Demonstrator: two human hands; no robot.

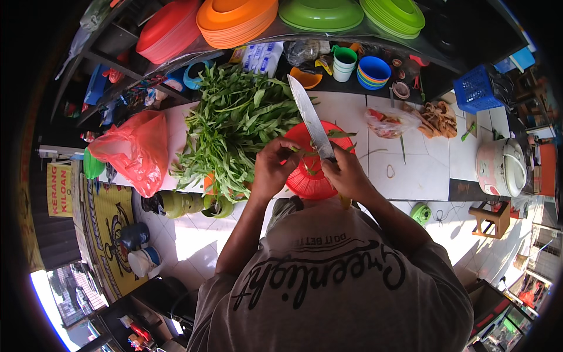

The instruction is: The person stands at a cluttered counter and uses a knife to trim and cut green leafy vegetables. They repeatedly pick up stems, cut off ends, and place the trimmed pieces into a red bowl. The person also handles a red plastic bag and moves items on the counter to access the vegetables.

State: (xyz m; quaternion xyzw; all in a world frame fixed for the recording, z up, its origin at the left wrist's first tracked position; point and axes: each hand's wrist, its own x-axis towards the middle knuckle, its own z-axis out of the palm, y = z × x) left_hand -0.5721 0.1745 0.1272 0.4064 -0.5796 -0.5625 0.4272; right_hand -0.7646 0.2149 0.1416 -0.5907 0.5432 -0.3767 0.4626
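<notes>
My right hand (342, 169) grips the handle of a large kitchen knife (310, 114), its broad blade pointing up and away from me. Between the thumb and fingers of my left hand (277, 163) is a small piece of green stem (294, 149). Both hands are over a red plastic basket (303, 187), in which a few cut leaves and stems lie. To the left of the basket, a big heap of leafy greens (237, 119), looking like water spinach, spreads over the white tiled counter (409, 176). Part of the basket is hidden by my hands and the blade.
A red plastic bag (136, 149) stands left of the greens. On the right are a clear bag of food (389, 123), a crumpled brown bag (437, 119) and a rice cooker (501, 167). Stacked plates (237, 22) line the shelf above cups (344, 66) and bowls (373, 72).
</notes>
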